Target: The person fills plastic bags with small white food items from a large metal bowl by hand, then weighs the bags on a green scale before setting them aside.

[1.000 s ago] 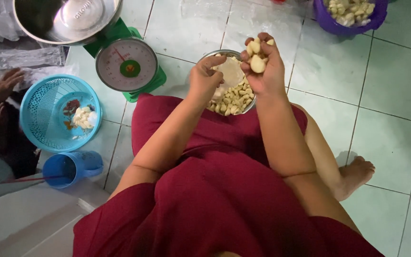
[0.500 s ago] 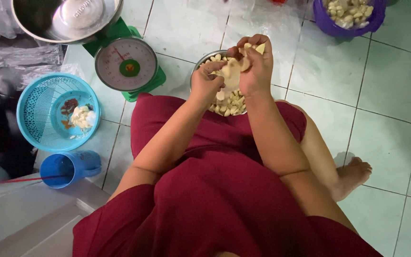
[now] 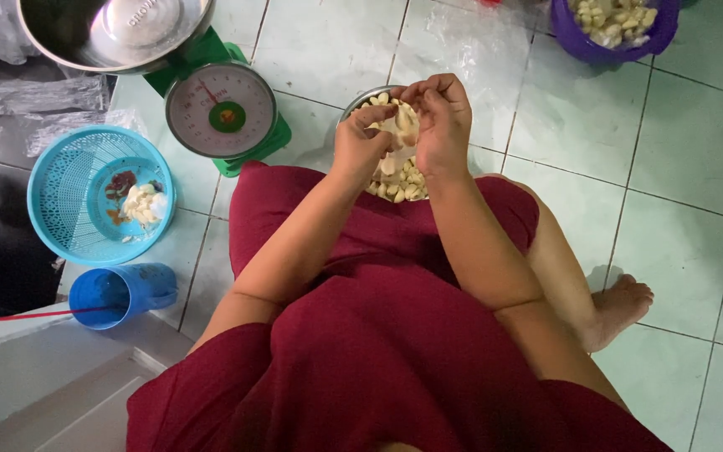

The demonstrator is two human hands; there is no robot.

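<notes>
Lap: a dark red garment is spread over folded legs on the pale green tiled floor [image 3: 696, 167], with one bare foot [image 3: 621, 305] out to the right.
Left hand: the left hand [image 3: 361, 146] is closed, its fingertips pinched on a pale garlic clove [image 3: 401, 121] held above the bowl.
Right hand: the right hand [image 3: 443, 121] is curled shut around the same clove from the other side.
Bowl: a metal bowl [image 3: 360, 102] of peeled cloves sits on the floor at the knees, directly under both hands.
Left side: a blue cup [image 3: 123, 293] is near the thigh, with a blue basket [image 3: 73, 201] of scraps just beyond it.
Farther: a green dial scale [image 3: 221, 110] carries a steel pan [image 3: 85, 38]; a purple tub [image 3: 608, 42] of cloves stands well apart, top right.
Risk: the small, smooth clove could be squeezed out of the pinch and lost on the tiles; a knee shift could tip the bowl.
</notes>
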